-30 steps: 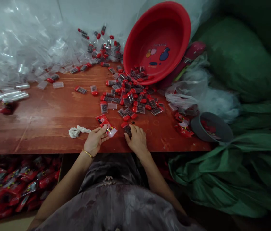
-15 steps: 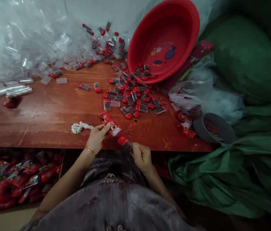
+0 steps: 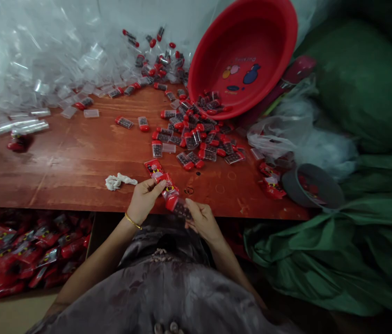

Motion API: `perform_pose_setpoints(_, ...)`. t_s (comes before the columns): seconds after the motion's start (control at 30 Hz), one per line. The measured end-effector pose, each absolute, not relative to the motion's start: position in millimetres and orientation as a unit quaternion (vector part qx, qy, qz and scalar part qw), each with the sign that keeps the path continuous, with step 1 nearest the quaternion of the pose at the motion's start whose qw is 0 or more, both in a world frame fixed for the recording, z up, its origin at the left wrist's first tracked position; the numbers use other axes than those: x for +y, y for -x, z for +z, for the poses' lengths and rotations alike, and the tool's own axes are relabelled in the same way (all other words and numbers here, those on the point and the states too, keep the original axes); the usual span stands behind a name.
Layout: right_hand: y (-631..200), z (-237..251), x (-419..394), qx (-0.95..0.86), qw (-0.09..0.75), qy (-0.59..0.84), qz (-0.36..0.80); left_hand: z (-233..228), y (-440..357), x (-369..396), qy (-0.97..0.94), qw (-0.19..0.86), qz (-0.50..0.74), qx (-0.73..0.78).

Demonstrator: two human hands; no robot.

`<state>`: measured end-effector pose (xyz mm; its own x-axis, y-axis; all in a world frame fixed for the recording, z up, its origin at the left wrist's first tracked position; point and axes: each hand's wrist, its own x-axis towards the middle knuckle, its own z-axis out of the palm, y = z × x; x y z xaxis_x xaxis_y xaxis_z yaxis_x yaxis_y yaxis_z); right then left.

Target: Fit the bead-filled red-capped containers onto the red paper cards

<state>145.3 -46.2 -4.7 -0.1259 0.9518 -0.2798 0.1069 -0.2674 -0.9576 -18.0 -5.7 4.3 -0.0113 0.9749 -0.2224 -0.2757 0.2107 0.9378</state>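
Observation:
My left hand (image 3: 144, 198) pinches the near end of a red printed plastic sleeve (image 3: 159, 174) that lies on the brown wooden table (image 3: 73, 162). My right hand (image 3: 202, 220) holds a small clear case with a red cap (image 3: 178, 206), its capped end right at the sleeve's open mouth. Both hands meet at the table's near edge. A heap of the same red-capped cases (image 3: 196, 137) spills across the table from a tilted red basin (image 3: 247, 55).
Clear empty cases and plastic wrap (image 3: 25, 69) pile at the back left. A white rag (image 3: 117, 181) lies left of my hands. A grey bowl (image 3: 312, 185) and green sacks (image 3: 356, 139) sit at the right. Filled red packets (image 3: 18, 255) lie below the table's left side.
My right hand picked one red-capped case off the table, drew it past the near edge, then brought it up to the sleeve's mouth. My left hand kept its hold on the sleeve.

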Motion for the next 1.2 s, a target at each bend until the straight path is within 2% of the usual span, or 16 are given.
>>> perform_pose_setpoints(0.1,-144,-4,-47,-0.468,0.366,0.546,0.59,5,18,-6,-0.375,0.569,0.526,0.509)
perform_pose_setpoints(0.23,-147,-2,-49,-0.504,0.378,0.554,0.544,5,18,-7,-0.41,0.493,0.54,0.545)
perform_pose_setpoints(0.43,-148,-3,-49,-0.515,0.392,0.554,0.524,5,17,-8,-0.444,0.501,0.51,0.54)
perform_pose_setpoints(0.73,-145,-14,-45,-0.459,0.417,0.559,0.55,7,12,-10,-0.4,0.563,0.533,0.489)
perform_pose_setpoints(0.9,-139,-14,-45,-0.472,0.436,0.549,0.535,6,5,-11,-0.332,0.635,0.53,0.454)
perform_pose_setpoints(1.03,-131,-21,-46,-0.48,0.478,0.573,0.461,2,-6,-14,-0.219,0.691,0.53,0.44)
perform_pose_setpoints(1.2,-127,-29,-45,-0.504,0.506,0.603,0.354,0,-21,-20,-0.147,0.701,0.547,0.434)
